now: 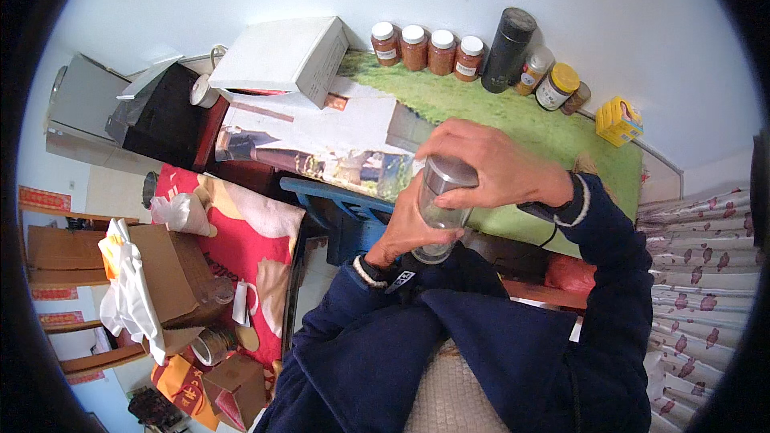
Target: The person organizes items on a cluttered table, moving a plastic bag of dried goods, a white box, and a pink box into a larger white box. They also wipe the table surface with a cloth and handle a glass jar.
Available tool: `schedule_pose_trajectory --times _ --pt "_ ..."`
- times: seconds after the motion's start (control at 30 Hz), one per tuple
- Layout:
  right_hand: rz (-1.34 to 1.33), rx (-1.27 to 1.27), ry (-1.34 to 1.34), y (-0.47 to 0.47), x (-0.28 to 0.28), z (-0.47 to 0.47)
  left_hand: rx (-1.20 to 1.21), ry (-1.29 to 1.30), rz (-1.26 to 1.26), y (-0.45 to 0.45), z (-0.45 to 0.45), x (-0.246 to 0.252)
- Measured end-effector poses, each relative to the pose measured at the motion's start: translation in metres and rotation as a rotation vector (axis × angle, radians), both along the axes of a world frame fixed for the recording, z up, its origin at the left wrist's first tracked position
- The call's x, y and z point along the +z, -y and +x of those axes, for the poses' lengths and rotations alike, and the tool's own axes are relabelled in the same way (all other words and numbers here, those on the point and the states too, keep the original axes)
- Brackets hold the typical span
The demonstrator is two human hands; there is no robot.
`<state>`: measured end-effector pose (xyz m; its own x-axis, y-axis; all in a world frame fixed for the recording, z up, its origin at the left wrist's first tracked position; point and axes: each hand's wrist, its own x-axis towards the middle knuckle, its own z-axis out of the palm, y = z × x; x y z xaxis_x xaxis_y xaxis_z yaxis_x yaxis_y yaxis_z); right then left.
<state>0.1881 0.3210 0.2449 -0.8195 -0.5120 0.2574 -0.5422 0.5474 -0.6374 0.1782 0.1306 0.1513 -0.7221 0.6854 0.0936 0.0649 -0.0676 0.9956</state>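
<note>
Between my hands is a clear glass bottle with a metal screw lid. The bottle looks empty and is held off the table, tilted, in front of my chest. My left hand wraps around the glass body from the left. From above, my right hand grips the lid, its thumb on the near side and its fingers over the far side. Whether the lid is tight or loose on the neck, I cannot tell.
Along the wall stand several red-brown jars with white lids, a black cylinder, a yellow-lidded jar and a yellow box. A white box sits at the left. A blue chair abuts the green-covered table; cardboard boxes lie left.
</note>
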Motion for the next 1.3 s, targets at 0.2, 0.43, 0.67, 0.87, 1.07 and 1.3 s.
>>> schedule_pose_trajectory --times 0.2,0.43,0.67,0.87,1.07,1.3 --pt "0.185 -0.342 0.352 0.001 0.009 0.012 0.269 -0.355 -0.291 0.011 -0.002 -0.005" --pt "0.024 -0.062 0.156 0.009 0.004 0.009 0.269 -0.433 -0.332 0.029 0.002 -0.01" --pt "0.084 -0.107 0.385 0.029 0.002 0.014 0.265 -0.484 -0.425 0.045 0.005 -0.007" --pt "0.074 -0.352 0.649 0.045 0.003 0.016 0.303 -0.529 -0.389 0.059 0.006 -0.009" --pt "0.049 -0.027 0.435 0.053 0.001 0.016 0.305 -0.526 -0.425 0.074 0.01 -0.013" --pt "0.108 -0.408 0.628 0.074 -0.018 0.023 0.315 -0.592 -0.503 0.084 0.012 -0.017"
